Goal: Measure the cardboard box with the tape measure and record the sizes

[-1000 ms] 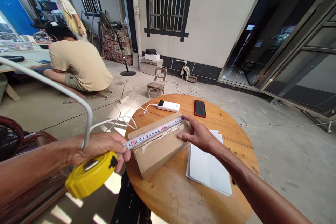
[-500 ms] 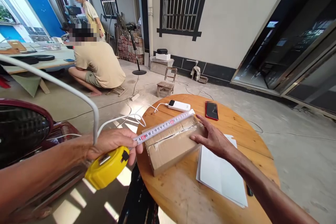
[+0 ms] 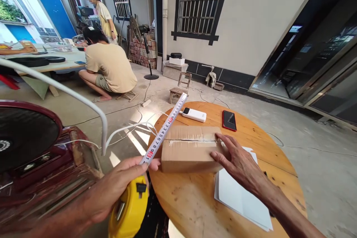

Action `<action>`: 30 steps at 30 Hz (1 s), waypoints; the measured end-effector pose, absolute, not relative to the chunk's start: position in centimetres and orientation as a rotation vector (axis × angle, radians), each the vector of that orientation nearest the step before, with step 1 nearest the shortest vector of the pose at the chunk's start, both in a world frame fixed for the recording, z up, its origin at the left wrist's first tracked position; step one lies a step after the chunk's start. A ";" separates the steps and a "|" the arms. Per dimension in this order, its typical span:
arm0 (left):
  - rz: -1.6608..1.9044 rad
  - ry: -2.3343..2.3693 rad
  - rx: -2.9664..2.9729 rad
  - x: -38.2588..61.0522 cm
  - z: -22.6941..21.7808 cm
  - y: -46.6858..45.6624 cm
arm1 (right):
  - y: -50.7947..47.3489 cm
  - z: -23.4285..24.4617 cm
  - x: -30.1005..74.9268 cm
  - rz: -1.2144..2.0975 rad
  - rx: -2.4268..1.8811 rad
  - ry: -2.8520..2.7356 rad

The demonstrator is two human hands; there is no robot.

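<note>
My left hand [image 3: 125,178] is closed on a yellow tape measure [image 3: 129,208], pinching the pulled-out white blade [image 3: 164,130] near the case. The blade slants up and away past the left end of a brown cardboard box [image 3: 189,154], its tip in the air beyond the box. The box lies on a round wooden table [image 3: 189,200], with a torn, taped seam along its top. My right hand [image 3: 234,156] grips the box's right end, thumb on the near side and fingers over the top.
White paper sheets [image 3: 242,200] lie under my right forearm. A white power bank [image 3: 194,115] with a cable and a red-edged phone [image 3: 229,120] sit at the table's back. A fan [image 3: 25,137] stands at left; two people are beyond, one crouching [image 3: 111,67].
The blade has swung away from the box top to a steeper slant on its left. The box has turned so its long side faces me, my right hand still on it.
</note>
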State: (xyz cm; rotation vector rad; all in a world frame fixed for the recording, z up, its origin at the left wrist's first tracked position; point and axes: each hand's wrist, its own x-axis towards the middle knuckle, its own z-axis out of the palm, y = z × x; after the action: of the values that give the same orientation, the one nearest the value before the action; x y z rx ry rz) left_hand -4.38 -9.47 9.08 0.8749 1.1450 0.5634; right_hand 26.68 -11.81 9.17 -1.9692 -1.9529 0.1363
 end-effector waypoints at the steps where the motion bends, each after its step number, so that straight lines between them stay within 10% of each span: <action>1: 0.587 1.132 0.881 -4.3 8.9 -9.1 | -12.0 9.0 26.8 0.138 -1.969 -1.957; 30: 0.453 1.125 0.703 -3.7 8.8 -11.0 | -8.4 9.9 24.3 -0.261 -1.798 -2.334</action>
State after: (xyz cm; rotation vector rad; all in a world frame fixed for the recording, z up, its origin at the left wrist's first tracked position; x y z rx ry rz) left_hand -3.71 -11.03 8.77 0.7030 1.1249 0.4526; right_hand 24.27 -8.40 9.91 -1.7980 -2.3337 -0.2611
